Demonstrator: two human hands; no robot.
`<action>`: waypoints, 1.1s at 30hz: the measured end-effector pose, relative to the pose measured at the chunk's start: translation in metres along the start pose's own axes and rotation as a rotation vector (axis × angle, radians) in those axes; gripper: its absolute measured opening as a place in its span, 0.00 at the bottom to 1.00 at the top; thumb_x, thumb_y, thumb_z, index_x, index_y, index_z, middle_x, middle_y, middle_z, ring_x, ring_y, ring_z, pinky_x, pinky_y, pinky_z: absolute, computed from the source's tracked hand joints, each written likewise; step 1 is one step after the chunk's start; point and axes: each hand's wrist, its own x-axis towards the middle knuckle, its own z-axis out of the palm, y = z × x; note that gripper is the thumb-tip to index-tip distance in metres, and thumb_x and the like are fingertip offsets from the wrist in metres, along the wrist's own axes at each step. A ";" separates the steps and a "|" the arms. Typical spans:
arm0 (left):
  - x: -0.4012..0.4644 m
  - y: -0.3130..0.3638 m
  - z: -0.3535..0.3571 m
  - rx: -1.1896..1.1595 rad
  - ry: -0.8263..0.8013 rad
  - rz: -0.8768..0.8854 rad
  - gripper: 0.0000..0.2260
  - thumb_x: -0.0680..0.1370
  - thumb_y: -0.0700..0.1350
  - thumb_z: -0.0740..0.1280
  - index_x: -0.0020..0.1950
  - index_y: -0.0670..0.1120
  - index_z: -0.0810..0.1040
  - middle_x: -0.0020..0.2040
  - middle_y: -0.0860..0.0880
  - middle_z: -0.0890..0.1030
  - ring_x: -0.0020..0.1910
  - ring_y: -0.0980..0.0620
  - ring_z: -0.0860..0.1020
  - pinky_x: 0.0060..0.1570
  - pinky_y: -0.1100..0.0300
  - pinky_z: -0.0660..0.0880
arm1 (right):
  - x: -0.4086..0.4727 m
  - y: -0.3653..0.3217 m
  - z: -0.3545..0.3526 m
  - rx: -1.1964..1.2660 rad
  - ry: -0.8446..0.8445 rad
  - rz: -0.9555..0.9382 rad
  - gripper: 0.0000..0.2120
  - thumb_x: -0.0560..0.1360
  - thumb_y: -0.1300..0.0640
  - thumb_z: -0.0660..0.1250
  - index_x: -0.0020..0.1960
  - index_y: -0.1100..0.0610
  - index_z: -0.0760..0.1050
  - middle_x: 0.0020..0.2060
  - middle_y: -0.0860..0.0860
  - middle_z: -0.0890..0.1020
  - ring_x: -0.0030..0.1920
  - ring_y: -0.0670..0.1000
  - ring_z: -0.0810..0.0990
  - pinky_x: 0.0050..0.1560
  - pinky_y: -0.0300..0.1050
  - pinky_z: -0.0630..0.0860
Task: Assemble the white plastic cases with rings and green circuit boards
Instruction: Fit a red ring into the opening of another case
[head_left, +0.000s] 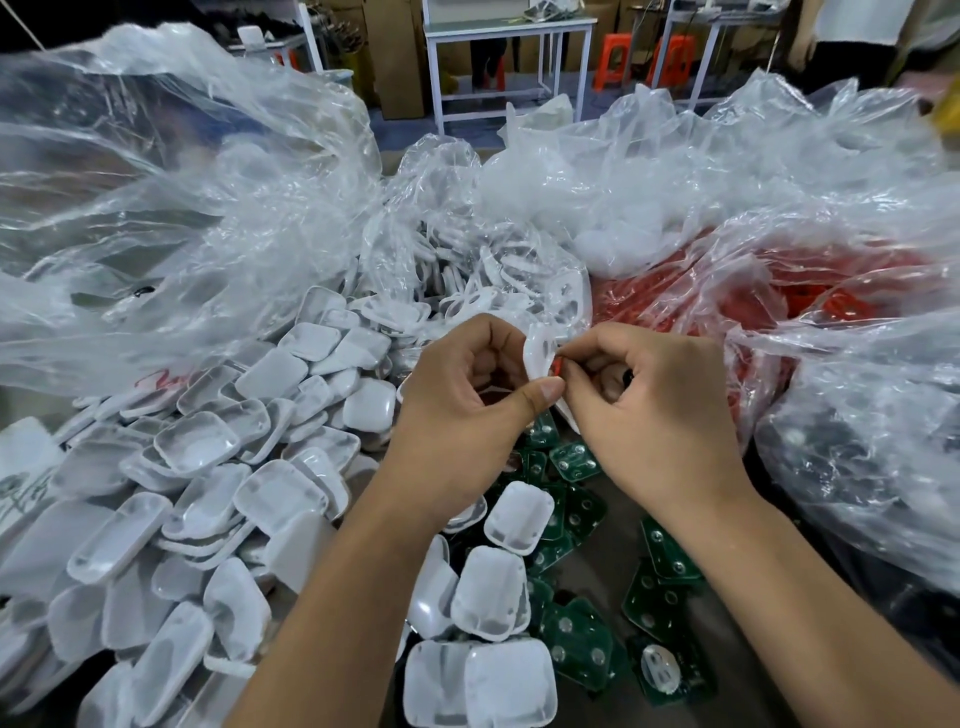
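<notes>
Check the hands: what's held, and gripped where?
Left hand pinches a white plastic case piece at its lower edge; right hand pinches a small red ring against it.

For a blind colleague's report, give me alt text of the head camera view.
Both hands, left hand and right hand, pinch a white plastic case and a small red ring together above scattered green circuit boards.

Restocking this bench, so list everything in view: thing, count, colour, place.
white plastic cases: large heap, white, left and front centre
green circuit boards: many, green, scattered beneath the hands
clear plastic bags: several, transparent, left, back, right
red parts: bagful, red, back right
white frame pieces: many, white, bag behind hands
tables: two or more, white-framed, background
stools: a few, orange, background
left hand: pinching a white piece
right hand: pinching a small red piece
</notes>
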 end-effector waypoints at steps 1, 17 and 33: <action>0.000 0.001 0.000 -0.014 0.010 -0.010 0.09 0.74 0.42 0.76 0.48 0.42 0.79 0.42 0.43 0.83 0.43 0.45 0.83 0.49 0.43 0.82 | 0.000 0.001 0.000 0.027 -0.006 0.020 0.06 0.74 0.65 0.76 0.45 0.55 0.87 0.30 0.32 0.76 0.33 0.33 0.79 0.36 0.23 0.70; -0.002 0.012 -0.001 -0.327 0.025 -0.109 0.09 0.72 0.37 0.75 0.50 0.39 0.81 0.47 0.35 0.85 0.45 0.43 0.83 0.48 0.53 0.83 | 0.007 0.010 -0.008 1.322 -0.426 0.746 0.07 0.73 0.60 0.73 0.51 0.58 0.83 0.35 0.49 0.74 0.24 0.42 0.57 0.21 0.32 0.56; -0.001 0.009 0.006 -0.322 0.069 -0.107 0.06 0.75 0.36 0.75 0.49 0.41 0.81 0.40 0.45 0.86 0.39 0.54 0.83 0.40 0.63 0.80 | 0.007 0.004 -0.006 1.264 -0.411 0.724 0.05 0.78 0.59 0.69 0.47 0.59 0.82 0.33 0.50 0.67 0.25 0.41 0.58 0.20 0.31 0.60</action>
